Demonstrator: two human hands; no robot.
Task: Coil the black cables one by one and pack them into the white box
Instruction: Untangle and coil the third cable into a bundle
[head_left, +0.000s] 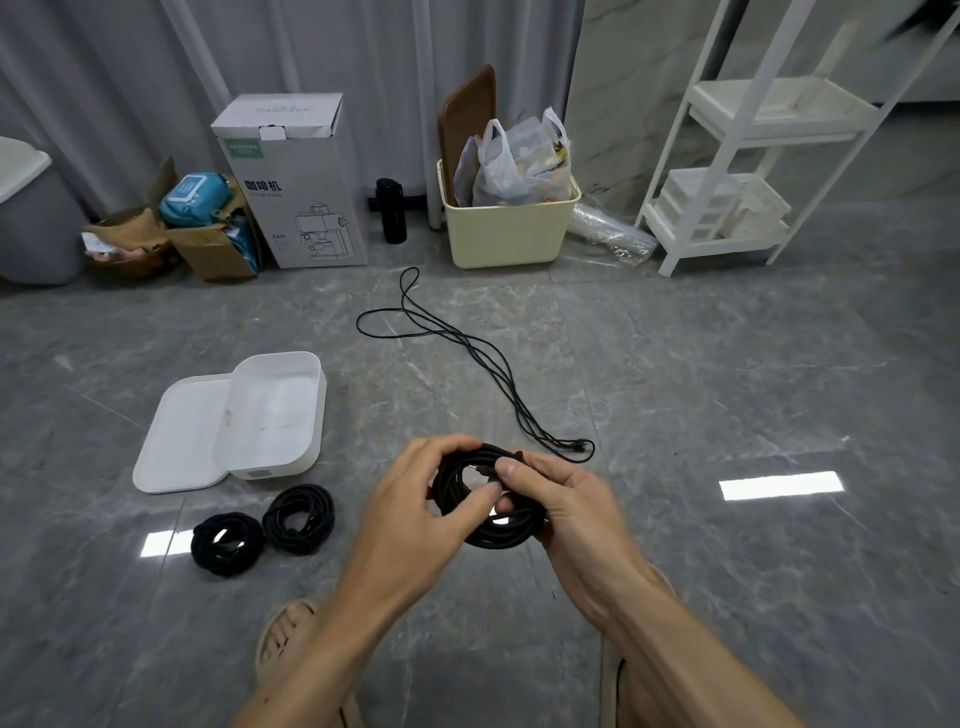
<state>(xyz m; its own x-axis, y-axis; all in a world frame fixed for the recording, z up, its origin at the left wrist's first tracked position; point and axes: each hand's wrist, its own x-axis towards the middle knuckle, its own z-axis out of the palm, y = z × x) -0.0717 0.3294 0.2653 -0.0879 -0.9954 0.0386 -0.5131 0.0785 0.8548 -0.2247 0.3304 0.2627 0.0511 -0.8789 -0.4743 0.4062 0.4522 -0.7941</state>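
Nearest, cut off by the lower edge, we log two bare forearms and two feet in pale sandals (283, 631), the right one mostly hidden behind the arm. Next, we record a black coiled cable (491, 530), a round bundle of several loops, held above the floor between both hands: the left hand (415, 499) curls its fingers over the coil's top and left side, thumb across the loops; the right hand (566, 499) grips the right side, thumb and forefinger pinching a strand near the centre. How much of the coil lies behind the fingers we cannot tell. To the left on the glossy grey marble-look floor (727, 405) lie two finished coils touching each other, a matte fabric-like one (227, 543) and a smoother one (298, 518). Just beyond them stands the white box (275, 410), a rounded plastic tub, open, partly resting on its flat lid (179, 431). Farther on, one loose cable (467, 358) runs in thin doubled strands, its plug end near the hands too small to make out. Against the grey curtain: a white carton printed with a coffee machine (298, 192), a torn brown cardboard box (208, 244), a black bottle (392, 210), a cream bin (506, 228) stuffed with plastic bags, and a white shelf rack (748, 171) cut off at the top.
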